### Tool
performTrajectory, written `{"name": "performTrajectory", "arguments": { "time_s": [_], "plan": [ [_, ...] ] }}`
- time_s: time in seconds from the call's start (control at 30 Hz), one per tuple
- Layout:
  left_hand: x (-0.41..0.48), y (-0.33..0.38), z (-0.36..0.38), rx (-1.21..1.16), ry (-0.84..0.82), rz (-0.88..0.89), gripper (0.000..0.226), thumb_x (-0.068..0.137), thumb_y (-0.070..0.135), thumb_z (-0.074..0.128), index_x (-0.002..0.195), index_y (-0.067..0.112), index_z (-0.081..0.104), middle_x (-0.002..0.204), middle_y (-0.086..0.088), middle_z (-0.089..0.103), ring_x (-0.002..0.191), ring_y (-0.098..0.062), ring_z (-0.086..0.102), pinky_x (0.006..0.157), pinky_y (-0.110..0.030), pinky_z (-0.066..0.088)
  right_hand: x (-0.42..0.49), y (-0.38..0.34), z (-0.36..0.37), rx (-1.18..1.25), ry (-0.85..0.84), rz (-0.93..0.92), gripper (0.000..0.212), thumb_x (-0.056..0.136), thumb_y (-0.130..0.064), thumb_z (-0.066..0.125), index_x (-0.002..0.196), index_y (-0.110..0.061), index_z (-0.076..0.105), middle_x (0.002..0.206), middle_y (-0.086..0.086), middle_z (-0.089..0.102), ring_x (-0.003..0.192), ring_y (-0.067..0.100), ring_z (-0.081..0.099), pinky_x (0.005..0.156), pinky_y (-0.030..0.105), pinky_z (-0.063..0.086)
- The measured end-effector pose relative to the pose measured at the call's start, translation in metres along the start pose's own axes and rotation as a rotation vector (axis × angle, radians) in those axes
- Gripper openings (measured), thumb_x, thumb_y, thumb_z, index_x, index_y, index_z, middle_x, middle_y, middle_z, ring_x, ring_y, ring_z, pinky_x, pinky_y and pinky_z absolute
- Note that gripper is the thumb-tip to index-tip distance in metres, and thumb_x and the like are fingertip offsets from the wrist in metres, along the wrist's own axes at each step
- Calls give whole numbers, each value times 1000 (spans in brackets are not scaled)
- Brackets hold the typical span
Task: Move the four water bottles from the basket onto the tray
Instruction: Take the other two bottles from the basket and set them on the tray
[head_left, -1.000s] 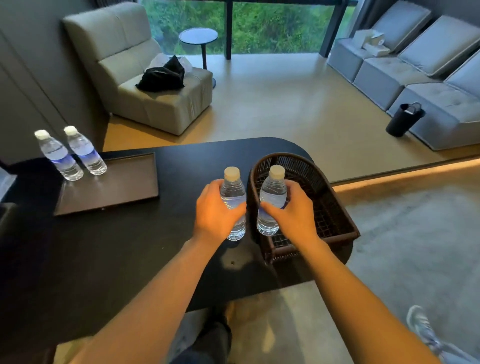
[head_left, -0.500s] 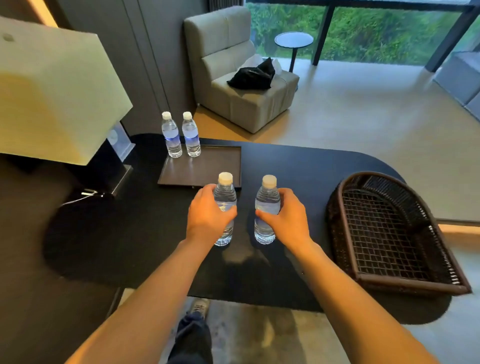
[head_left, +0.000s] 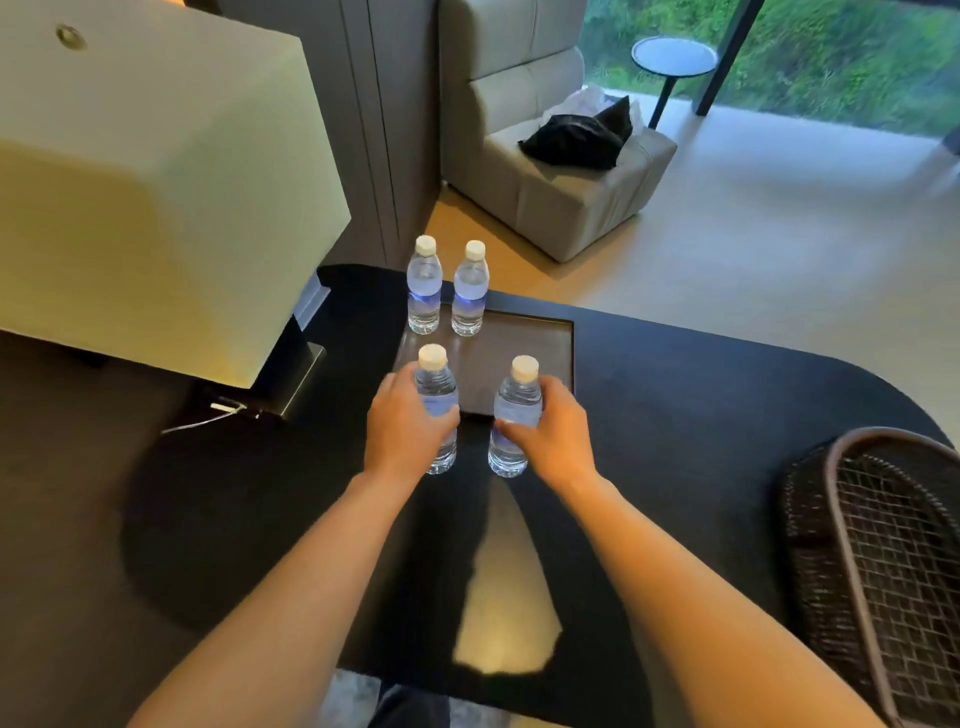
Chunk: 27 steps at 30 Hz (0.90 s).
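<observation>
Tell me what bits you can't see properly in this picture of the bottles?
All in the head view:
- Left hand covers the middle of its bottle, label hidden.
- Right hand covers the side of its bottle.
- Whether either held bottle touches the table is unclear.
- Basket is cut off by the right edge.
- Labels on the two bottles on the tray are too small and blurred to read.

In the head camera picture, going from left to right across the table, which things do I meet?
Lamp → bottle in the left hand → bottle in the right hand → basket.
</observation>
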<state>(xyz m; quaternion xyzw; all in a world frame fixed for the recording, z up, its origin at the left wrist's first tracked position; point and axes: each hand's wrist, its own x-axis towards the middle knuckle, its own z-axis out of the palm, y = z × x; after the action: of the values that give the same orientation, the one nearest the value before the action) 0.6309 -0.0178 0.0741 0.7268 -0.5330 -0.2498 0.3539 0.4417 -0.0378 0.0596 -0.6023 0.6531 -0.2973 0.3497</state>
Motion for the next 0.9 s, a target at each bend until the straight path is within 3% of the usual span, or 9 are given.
{"name": "performTrajectory", "arguments": {
  "time_s": [0.23, 0.4, 0.57, 0.9],
  "plan": [
    [104, -32, 5, -10, 6, 19, 60, 79, 19, 86, 134, 13, 62, 125, -6, 63, 114, -18, 64, 88, -22, 46, 86, -24, 63, 50, 74, 33, 63, 77, -21, 91, 129, -18, 56, 117, -7, 61, 107, 9, 59, 95, 28, 50],
    [154, -47, 19, -28, 10, 42, 62, 79, 19, 88, 135, 14, 60, 127, -7, 62, 118, -21, 63, 90, -24, 48, 130, -29, 92, 73, 125, 70, 60, 76, -22, 91, 126, -21, 58, 119, -1, 67, 109, 15, 66, 95, 34, 56],
    [183, -55, 30, -26, 5, 84, 66, 78, 18, 89, 137, 11, 59, 131, -9, 62, 122, -24, 63, 97, -29, 51, 161, -33, 106, 77, 178, 54, 58, 77, -24, 91, 125, -22, 57, 118, -1, 67, 108, 14, 67, 92, 31, 57],
    [196, -60, 40, -35, 20, 104, 69, 78, 22, 90, 138, 13, 57, 136, -9, 59, 126, -23, 61, 100, -36, 54, 176, -37, 120, 81, 211, 60, 64, 80, -23, 90, 132, -19, 53, 127, 2, 64, 118, 16, 64, 102, 40, 56]
  ]
}}
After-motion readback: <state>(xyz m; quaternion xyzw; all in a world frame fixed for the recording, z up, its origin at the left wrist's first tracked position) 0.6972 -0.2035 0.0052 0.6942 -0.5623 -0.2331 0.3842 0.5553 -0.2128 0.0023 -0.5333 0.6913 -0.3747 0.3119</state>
